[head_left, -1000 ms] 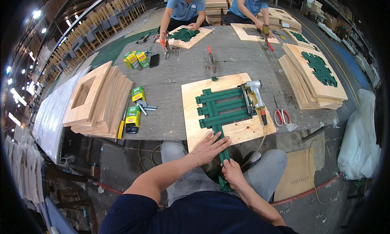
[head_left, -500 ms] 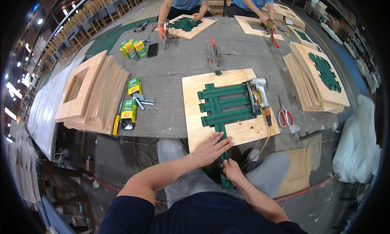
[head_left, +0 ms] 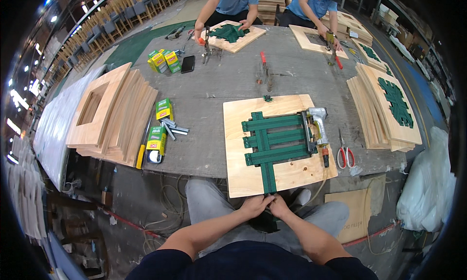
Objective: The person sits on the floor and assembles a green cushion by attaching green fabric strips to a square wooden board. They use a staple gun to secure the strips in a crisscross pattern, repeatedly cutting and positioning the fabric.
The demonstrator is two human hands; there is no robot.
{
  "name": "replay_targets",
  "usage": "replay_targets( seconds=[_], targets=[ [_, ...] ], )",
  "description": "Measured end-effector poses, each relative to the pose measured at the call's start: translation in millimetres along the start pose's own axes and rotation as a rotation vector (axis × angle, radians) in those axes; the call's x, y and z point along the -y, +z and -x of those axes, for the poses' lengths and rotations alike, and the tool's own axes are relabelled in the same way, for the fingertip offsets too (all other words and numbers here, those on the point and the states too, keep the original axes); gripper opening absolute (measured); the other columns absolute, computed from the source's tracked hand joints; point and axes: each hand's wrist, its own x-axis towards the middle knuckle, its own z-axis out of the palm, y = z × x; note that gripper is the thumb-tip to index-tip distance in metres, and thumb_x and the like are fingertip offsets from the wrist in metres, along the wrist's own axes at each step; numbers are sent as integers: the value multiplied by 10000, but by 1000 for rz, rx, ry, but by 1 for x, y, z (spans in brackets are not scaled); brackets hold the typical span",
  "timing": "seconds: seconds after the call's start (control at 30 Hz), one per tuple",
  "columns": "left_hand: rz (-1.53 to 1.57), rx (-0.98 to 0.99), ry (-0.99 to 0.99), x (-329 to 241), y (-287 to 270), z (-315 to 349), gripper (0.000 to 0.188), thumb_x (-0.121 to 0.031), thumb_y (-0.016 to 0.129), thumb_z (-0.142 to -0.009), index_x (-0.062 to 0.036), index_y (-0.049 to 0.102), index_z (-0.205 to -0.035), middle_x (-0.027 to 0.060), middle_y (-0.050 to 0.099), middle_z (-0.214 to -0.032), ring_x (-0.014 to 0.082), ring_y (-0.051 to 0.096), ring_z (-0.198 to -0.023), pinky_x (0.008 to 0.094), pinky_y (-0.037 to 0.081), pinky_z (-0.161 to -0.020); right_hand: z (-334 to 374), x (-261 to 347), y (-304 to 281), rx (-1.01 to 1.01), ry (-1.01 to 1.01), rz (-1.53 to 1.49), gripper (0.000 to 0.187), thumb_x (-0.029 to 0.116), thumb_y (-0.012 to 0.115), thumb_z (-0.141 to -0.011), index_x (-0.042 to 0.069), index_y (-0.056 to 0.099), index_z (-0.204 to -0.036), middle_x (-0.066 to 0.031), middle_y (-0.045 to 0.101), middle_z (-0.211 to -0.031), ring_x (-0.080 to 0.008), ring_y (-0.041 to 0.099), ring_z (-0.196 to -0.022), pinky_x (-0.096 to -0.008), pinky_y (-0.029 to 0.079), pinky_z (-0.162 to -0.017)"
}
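Observation:
A square plywood panel (head_left: 238,156) lies at the table's near edge, with several green webbing straps (head_left: 282,135) across its opening. One strap runs lengthwise over the cross straps and down past the panel's near edge. Just below that edge, my left hand (head_left: 255,206) and my right hand (head_left: 279,207) meet, fingers closed on this lengthwise strap (head_left: 268,179). What the fingertips do is partly hidden. A pneumatic staple gun (head_left: 318,126) lies on the panel's right side, its hose trailing toward me.
Red-handled scissors (head_left: 346,156) lie right of the panel. At left are staple boxes (head_left: 156,139), loose staple strips (head_left: 176,128) and a stack of wooden frames (head_left: 112,117). Another stack (head_left: 384,109) stands at right. Across the table (head_left: 204,105), two people handle similar panels (head_left: 255,34).
My left hand has slid off the panel, down to the strap beside my right hand. The view has shifted slightly.

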Motion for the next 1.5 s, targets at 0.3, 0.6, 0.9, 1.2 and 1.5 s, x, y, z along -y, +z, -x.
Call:
replay_targets(
  seconds=[0.3, 0.6, 0.9, 1.2, 1.5],
  targets=[
    [-896, -84, 300, 26, -8, -36, 520, -510, 367, -1081, -129, 527, -1397, 124, 574, -1424, 302, 550, -1306, 408, 462, -1080, 24, 26, -24, -28, 89, 543, 401, 292, 535, -1025, -37, 634, -1232, -251, 699, -1156, -429, 654, -1115, -477, 525, -966],
    [-710, -253, 359, 26, -2, -42, 517, -490, 324, -1070, -135, 506, -1400, 81, 609, -1389, 271, 600, -1263, 420, 541, -1009, -61, 120, -248, -706, 37, 449, 441, 338, 742, -900, -15, 717, -1164, -219, 747, -1064, -304, 739, -973, -403, 559, -866],
    [-557, -439, 410, 44, -1, -54, 473, -466, 386, -1043, -165, 547, -1371, 84, 629, -1370, 280, 612, -1253, 452, 526, -1038, -163, 111, -280, -516, 293, 475, 516, 227, 849, -727, -44, 693, -1137, -189, 747, -928, -331, 734, -867, -437, 565, -804],
    [-514, -369, 335, 48, 0, -47, 452, -464, 422, -1030, -180, 575, -1346, 84, 635, -1362, 293, 601, -1260, 466, 476, -1082, -30, 203, -241, -630, 59, -403, 383, 91, 788, -847, 12, 561, -1145, -91, 643, -860, -165, 636, -590, -324, 522, -472],
    [-584, -428, 371, 58, 11, -56, 470, -475, 393, -1041, -168, 561, -1354, 82, 628, -1368, 281, 583, -1280, 448, 450, -1109, 33, 184, -117, -413, 208, -452, 297, 136, 721, -960, 28, 601, -1209, -33, 625, -771, -139, 606, -551, -301, 488, -450]
  ],
)
